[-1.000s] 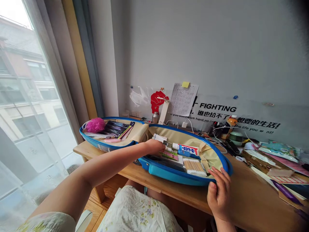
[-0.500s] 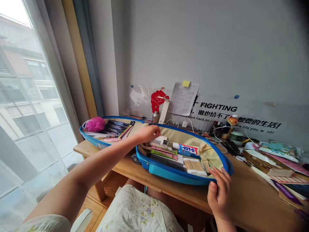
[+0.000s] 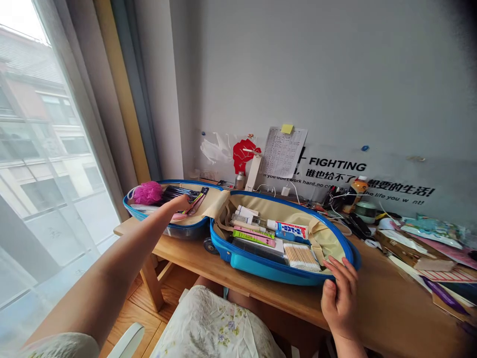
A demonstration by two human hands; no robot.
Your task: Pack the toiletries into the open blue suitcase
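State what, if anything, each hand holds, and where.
The left hand is at the packaged toothbrushes; whether it grips any cannot be told. The right hand, open at the suitcase rim, holds nothing.

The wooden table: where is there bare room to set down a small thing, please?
The table is bare between the right hand and the clutter at far right; a narrow strip also runs along its front edge, before the blue suitcase. It is crowded behind the suitcase, around the orange bottle, and inside it, around the toothpaste and cotton swabs.

Blue suitcase, cream lining, bright pink puff, white garment with lilac flowers
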